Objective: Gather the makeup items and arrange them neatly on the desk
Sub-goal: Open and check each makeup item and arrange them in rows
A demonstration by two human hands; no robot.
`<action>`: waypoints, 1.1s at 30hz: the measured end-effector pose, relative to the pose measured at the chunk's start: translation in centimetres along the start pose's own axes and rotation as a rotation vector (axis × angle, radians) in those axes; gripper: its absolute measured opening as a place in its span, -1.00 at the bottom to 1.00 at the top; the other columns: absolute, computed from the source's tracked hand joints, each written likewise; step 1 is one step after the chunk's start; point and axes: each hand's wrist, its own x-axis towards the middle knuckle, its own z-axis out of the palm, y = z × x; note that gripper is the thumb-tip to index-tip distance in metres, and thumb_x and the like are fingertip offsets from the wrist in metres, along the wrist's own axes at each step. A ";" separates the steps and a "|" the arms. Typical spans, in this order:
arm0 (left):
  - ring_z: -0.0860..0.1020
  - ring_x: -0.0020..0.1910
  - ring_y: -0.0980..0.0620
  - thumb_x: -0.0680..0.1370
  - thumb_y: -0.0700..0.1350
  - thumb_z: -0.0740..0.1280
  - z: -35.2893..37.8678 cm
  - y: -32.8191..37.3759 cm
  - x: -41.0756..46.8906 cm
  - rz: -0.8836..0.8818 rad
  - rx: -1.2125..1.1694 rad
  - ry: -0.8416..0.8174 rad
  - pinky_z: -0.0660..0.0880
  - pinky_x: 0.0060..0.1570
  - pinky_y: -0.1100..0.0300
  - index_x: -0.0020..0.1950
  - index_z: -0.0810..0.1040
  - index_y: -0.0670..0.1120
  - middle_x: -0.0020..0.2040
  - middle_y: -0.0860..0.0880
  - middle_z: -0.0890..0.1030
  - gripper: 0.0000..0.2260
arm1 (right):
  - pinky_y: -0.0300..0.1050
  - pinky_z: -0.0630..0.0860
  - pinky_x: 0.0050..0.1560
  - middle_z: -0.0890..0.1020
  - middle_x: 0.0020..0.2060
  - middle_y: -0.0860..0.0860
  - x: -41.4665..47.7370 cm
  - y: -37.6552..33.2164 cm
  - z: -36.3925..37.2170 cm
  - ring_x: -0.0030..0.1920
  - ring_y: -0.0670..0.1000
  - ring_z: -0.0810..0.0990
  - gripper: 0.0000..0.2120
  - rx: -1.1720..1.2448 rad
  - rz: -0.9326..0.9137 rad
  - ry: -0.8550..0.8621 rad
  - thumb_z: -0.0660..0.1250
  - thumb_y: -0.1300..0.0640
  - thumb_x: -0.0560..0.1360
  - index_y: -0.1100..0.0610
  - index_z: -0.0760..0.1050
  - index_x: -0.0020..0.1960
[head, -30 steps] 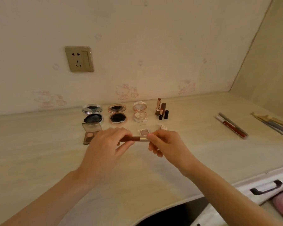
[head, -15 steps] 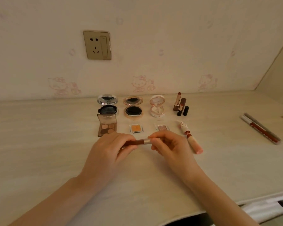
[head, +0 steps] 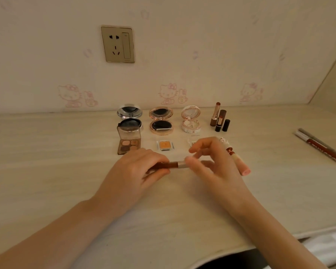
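I watch both hands work a brown tube (head: 173, 165) low over the desk (head: 47, 171), in front of the orange pan (head: 164, 145): the left hand (head: 132, 175) grips its dark body, the right hand (head: 211, 164) pinches the silver collar end. Behind the pan, three open compacts (head: 161, 121) and upright lipsticks (head: 219, 118) already stand in a row; a palette (head: 128, 141) sits left of it. Two pens (head: 322, 146) far right of the pan look ungathered.
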 end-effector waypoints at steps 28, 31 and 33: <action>0.52 -0.07 0.03 0.58 0.05 0.20 0.2 0.0 0.1 -0.008 0.103 0.068 0.44 -0.06 0.08 0.10 0.60 -0.07 -0.05 0.06 0.59 -0.72 | -0.39 0.40 -0.12 0.59 -0.16 -0.19 -0.4 -0.2 0.1 -0.11 -0.18 0.54 -0.70 -0.219 -0.051 0.036 0.12 -0.22 0.46 -0.08 0.52 -0.07; 0.52 -0.09 0.04 0.57 0.04 0.22 0.2 0.2 0.1 -0.006 0.071 0.070 0.47 -0.08 0.06 0.10 0.60 -0.08 -0.06 0.06 0.58 -0.73 | -0.44 0.34 -0.18 0.56 -0.28 -0.24 -0.5 0.0 0.2 -0.25 -0.22 0.50 -0.71 -0.332 -0.074 0.025 0.12 -0.07 0.57 -0.05 0.52 -0.22; 0.52 -0.09 0.04 0.56 0.04 0.23 0.2 0.1 0.1 -0.008 0.070 0.069 0.48 -0.09 0.04 0.10 0.60 -0.06 -0.06 0.06 0.59 -0.73 | -0.49 0.35 -0.09 0.57 -0.22 -0.23 -0.4 0.1 0.2 -0.13 -0.24 0.51 -0.87 -0.331 -0.069 -0.012 0.23 0.08 0.57 -0.07 0.52 -0.09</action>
